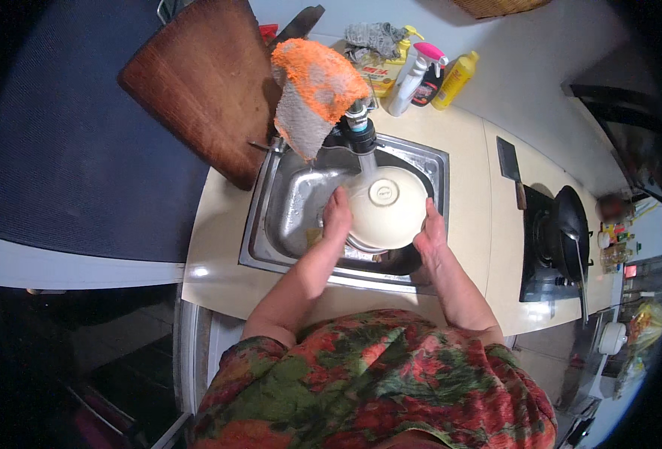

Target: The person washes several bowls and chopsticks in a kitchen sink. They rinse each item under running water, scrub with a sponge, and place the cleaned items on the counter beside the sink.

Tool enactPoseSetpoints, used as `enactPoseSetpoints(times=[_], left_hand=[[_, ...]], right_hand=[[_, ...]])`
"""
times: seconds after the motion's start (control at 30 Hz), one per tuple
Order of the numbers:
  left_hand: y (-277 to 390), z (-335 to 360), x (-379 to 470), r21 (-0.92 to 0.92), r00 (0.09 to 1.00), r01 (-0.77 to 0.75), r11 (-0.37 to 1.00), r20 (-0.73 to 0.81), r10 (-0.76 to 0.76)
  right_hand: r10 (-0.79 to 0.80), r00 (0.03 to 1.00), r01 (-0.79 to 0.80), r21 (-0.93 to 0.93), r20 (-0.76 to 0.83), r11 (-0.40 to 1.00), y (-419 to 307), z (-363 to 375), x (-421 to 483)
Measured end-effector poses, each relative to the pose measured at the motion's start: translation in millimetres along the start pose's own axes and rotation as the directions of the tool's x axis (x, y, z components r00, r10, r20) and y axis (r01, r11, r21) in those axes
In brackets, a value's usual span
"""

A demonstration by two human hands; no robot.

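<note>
Between my two hands is a cream-coloured bowl, turned so that its round foot faces up. My left hand grips its left side, and my right hand grips the right rim. Water runs from the black-ended faucet onto the far side of the bowl. Below lies the stainless steel sink. Part of another dish shows under the bowl's near edge, mostly hidden. An orange and grey cloth hangs over the faucet.
A thick wooden cutting board leans left of the sink. Behind stand a white spray bottle, a dark bottle and a yellow bottle. On the right are a cleaver and a black wok on a gas stove.
</note>
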State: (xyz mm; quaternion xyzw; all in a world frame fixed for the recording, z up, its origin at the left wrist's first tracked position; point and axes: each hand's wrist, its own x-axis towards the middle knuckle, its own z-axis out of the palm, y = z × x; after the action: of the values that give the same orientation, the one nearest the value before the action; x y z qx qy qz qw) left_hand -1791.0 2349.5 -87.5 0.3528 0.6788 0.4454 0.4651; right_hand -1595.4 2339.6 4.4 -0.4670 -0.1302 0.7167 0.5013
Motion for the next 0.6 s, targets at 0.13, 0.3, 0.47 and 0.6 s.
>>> enactPoseSetpoints(times=[0.13,0.3,0.47,0.6], left_hand=[[37.1,6.7,-64.4,0.175,0.834,-0.518,0.837,-0.114,0.54],[91.3,-5.4,-58.7,0.484,0.608,-0.74,0.467,0.185,0.772],[111.8,8.8,-6.0,0.534,0.924,-0.351,0.769,0.333,0.19],[72.9,2.3,65.1,0.455,0.9,-0.195,0.869,0.436,-0.026]], right_hand=[[-0.009,1.0,0.01,0.09,-0.009,0.996,14.4,5.1,13.5],[0.003,0.994,-0.007,0.033,0.111,0.999,25.4,15.4,5.5],[0.005,0.99,0.03,-0.249,0.139,0.968,23.0,24.4,-19.4],[0.002,0.988,0.042,-0.279,0.156,0.959,25.7,28.2,-17.8]])
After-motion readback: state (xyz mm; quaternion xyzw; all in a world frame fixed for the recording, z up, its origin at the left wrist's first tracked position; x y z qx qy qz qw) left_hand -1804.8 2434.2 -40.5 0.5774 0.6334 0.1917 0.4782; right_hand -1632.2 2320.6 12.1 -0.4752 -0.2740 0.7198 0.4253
